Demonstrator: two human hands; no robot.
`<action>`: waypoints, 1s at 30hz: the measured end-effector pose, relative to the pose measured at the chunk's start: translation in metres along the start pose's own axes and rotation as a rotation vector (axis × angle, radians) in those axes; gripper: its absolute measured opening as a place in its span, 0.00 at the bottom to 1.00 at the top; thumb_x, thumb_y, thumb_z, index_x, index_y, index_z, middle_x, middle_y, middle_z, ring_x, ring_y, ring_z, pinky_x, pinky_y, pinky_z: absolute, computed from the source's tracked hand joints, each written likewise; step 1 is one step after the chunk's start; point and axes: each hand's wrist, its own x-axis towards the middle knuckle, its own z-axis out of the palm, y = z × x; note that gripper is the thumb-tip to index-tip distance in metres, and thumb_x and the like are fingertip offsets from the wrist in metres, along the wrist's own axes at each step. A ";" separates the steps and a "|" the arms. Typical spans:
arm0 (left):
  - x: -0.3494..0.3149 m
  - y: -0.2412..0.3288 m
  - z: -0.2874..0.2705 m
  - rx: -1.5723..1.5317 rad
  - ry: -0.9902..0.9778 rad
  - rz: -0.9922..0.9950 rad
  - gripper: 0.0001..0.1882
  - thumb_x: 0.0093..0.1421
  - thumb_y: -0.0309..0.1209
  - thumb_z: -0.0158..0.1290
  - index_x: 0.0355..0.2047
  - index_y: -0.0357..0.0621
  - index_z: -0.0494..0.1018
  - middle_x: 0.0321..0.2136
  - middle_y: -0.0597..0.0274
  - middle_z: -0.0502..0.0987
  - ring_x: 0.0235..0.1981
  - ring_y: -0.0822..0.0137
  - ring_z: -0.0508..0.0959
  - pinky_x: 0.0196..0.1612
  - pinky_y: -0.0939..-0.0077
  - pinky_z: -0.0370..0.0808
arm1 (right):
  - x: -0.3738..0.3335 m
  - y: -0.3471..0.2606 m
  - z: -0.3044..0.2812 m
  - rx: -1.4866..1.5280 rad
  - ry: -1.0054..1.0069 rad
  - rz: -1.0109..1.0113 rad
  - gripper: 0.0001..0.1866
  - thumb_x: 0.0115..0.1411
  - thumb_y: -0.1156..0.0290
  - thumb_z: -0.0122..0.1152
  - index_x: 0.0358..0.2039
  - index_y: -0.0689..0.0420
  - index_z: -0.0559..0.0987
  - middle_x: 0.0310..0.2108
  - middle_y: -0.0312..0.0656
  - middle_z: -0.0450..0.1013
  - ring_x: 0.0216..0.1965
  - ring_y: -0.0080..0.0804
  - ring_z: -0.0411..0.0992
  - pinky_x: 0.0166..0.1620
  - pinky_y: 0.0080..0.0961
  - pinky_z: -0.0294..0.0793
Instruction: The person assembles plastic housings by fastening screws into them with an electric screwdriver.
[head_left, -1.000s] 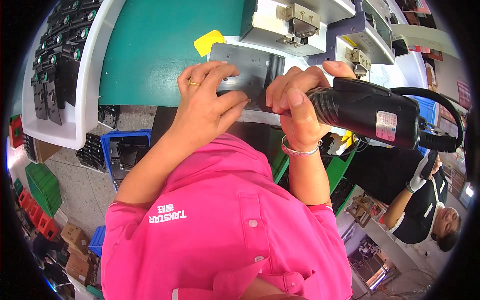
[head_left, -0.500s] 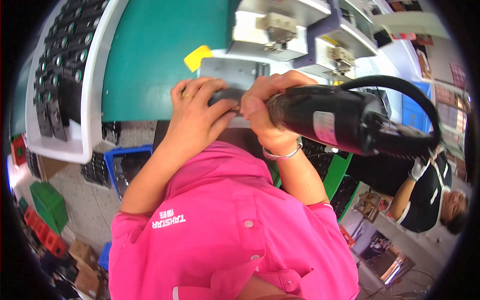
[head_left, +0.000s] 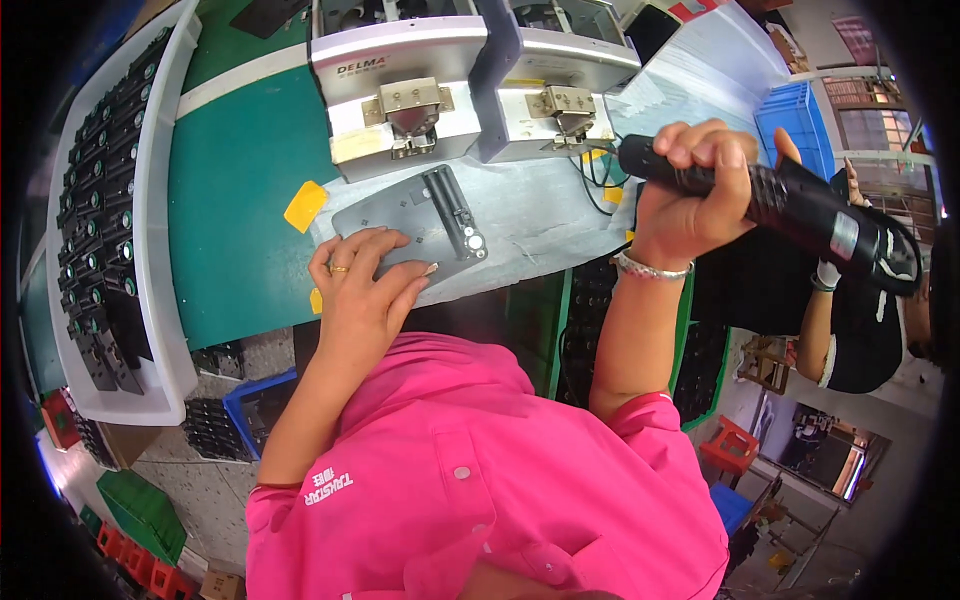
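On the pale mat [head_left: 545, 230] at the bench edge lies a flat dark grey panel [head_left: 395, 215]. A black tubular part with round silvery pieces at its near end [head_left: 452, 210] runs along its right side. My left hand [head_left: 362, 285] rests on the panel's near left part, fingers spread, gripping nothing. Raised to the right, my right hand [head_left: 705, 190] is wrapped round a black electric screwdriver [head_left: 815, 215], held nearly level. Its narrower end is at the left, above the mat, and a looped cord leaves its right end. The screwdriver is apart from the panel.
Two silver box machines [head_left: 400, 50] [head_left: 560, 65] stand behind the panel. A white tray [head_left: 155, 270] of black parts sits at left, beside a yellow paper piece [head_left: 305, 207]. A blue crate [head_left: 795, 125] and another person [head_left: 860, 345] are at right; green-edged trays [head_left: 690, 370] lie below.
My right hand has lifted the electric screwdriver up and right, away from the panel. My left hand has loosened from beside it and now lies spread on the panel. The view has shifted.
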 end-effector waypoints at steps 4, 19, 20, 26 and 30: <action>-0.001 -0.003 0.003 -0.002 -0.018 -0.004 0.06 0.51 0.34 0.62 0.30 0.55 0.79 0.45 0.70 0.73 0.53 0.64 0.68 0.57 0.56 0.54 | -0.002 0.014 0.002 0.038 0.024 0.068 0.28 0.57 0.81 0.54 0.56 0.61 0.55 0.19 0.41 0.66 0.17 0.27 0.67 0.26 0.30 0.76; 0.004 -0.003 0.001 0.002 -0.019 0.007 0.09 0.48 0.31 0.64 0.31 0.53 0.81 0.43 0.67 0.76 0.50 0.60 0.72 0.54 0.61 0.56 | -0.003 0.037 -0.001 0.033 -0.030 0.095 0.26 0.57 0.82 0.57 0.54 0.65 0.58 0.20 0.40 0.70 0.18 0.26 0.70 0.27 0.25 0.76; 0.004 -0.004 0.001 0.000 -0.020 0.010 0.09 0.48 0.31 0.64 0.31 0.53 0.81 0.43 0.67 0.76 0.50 0.60 0.72 0.54 0.61 0.56 | -0.001 0.036 0.000 0.048 -0.050 0.099 0.24 0.57 0.83 0.57 0.53 0.65 0.60 0.20 0.40 0.71 0.18 0.26 0.70 0.27 0.24 0.76; 0.002 -0.005 0.002 0.006 -0.015 0.018 0.09 0.48 0.32 0.64 0.31 0.53 0.80 0.43 0.67 0.76 0.50 0.61 0.72 0.54 0.62 0.56 | 0.005 0.037 0.004 -0.076 -0.252 0.215 0.23 0.57 0.82 0.55 0.52 0.63 0.61 0.20 0.41 0.67 0.19 0.28 0.67 0.27 0.32 0.73; 0.000 -0.004 -0.004 0.019 -0.043 0.028 0.12 0.48 0.33 0.64 0.35 0.52 0.79 0.44 0.67 0.75 0.52 0.61 0.72 0.56 0.60 0.56 | 0.011 0.044 -0.003 -0.062 -0.330 0.305 0.20 0.57 0.82 0.56 0.50 0.62 0.65 0.20 0.41 0.68 0.19 0.28 0.67 0.26 0.31 0.72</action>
